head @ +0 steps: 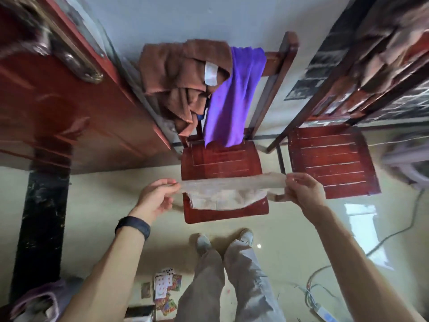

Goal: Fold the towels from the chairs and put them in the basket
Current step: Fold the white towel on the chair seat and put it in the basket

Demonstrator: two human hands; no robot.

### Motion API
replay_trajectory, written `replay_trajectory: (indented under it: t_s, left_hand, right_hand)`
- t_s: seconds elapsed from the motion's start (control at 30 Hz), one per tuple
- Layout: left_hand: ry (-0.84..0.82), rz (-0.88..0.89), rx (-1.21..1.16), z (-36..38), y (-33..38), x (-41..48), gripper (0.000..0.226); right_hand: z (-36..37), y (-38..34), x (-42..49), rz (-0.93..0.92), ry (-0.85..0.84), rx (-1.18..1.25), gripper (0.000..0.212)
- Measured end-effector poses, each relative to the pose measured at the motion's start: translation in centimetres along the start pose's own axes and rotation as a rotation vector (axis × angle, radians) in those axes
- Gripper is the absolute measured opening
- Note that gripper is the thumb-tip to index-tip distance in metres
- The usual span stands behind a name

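A beige towel [232, 184] is stretched out flat and level between the two hands, over the near half of a red wooden chair [222, 159]. Its top edge is pulled taut from left to right, while the lower part sags in a loose curve toward the seat. Whether it touches the seat is hard to tell.

On the far side, two more towels hang over the back of this chair. A bunched brown towel [176, 75] with a white label is on the left, and a purple towel [232, 96] on the right reaches down to the seat's far edge. A second red chair [329, 156] stands just to the right. A red table [69, 108] with a black leg fills the left side. On the pale floor near the person's shoes [204, 240] lie scattered playing cards [166, 291], with cables [311, 289] to the right. A blurred lilac container [39, 300] sits at the near left.

The left hand [155, 196], a dark band on its wrist, pinches the towel's left end between thumb and fingers. The right hand [301, 189] grips the right end with curled fingers. Both forearms reach forward, spread well apart.
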State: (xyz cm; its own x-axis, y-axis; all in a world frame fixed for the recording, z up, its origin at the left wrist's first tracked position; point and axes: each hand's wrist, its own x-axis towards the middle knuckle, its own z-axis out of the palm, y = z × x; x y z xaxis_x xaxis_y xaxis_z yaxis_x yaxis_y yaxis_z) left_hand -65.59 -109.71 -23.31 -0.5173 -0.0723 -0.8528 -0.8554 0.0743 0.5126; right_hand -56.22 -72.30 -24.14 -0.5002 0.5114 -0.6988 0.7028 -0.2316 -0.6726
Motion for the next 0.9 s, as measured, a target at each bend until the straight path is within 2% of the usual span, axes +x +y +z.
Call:
replay_trajectory:
  t_s: [0.13,0.33,0.47,0.57,0.67,0.73,0.8,0.9]
  left_hand:
    - [0.067,-0.025,0.224,-1.5,1.2,-3.4,0.014]
    - [-0.012,0.042,0.236,-2.5,3.3,-6.4,0.019]
    - [-0.065,0.217,0.347,-2.6,5.0,-8.3,0.018]
    - [-0.068,0.489,0.627,-3.2,6.0,-8.8,0.024]
    - [0.083,0.719,0.924,-3.7,7.0,-9.2,0.022]
    - [0.107,0.791,1.021,-3.8,7.4,-9.5,0.026]
    - [0.160,0.832,1.118,-3.8,7.9,-9.8,0.028]
    - [0.248,0.927,1.285,-3.5,8.0,-9.7,0.026]
  right_hand:
    - [0.3,-0.5,-4.3,0.049,0.020,-0.086,0.016]
    - [-1.0,-1.9,-7.3,-0.002,-0.035,0.031,0.014]
    - [-1.6,-3.3,-8.6,-0.086,-0.110,-0.011,0.022]
    - [-2.0,-4.9,-9.9,-0.271,-0.155,-0.384,0.029]
    - [-2.0,-6.1,-10.6,-0.533,-0.079,-0.766,0.018]
    - [-2.0,-6.8,-10.7,-0.727,-0.021,-0.909,0.013]
    - [-2.0,-6.9,-10.3,-0.864,0.026,-1.007,0.019]
    - [-2.1,-6.9,-10.0,-0.897,0.048,-1.097,0.024]
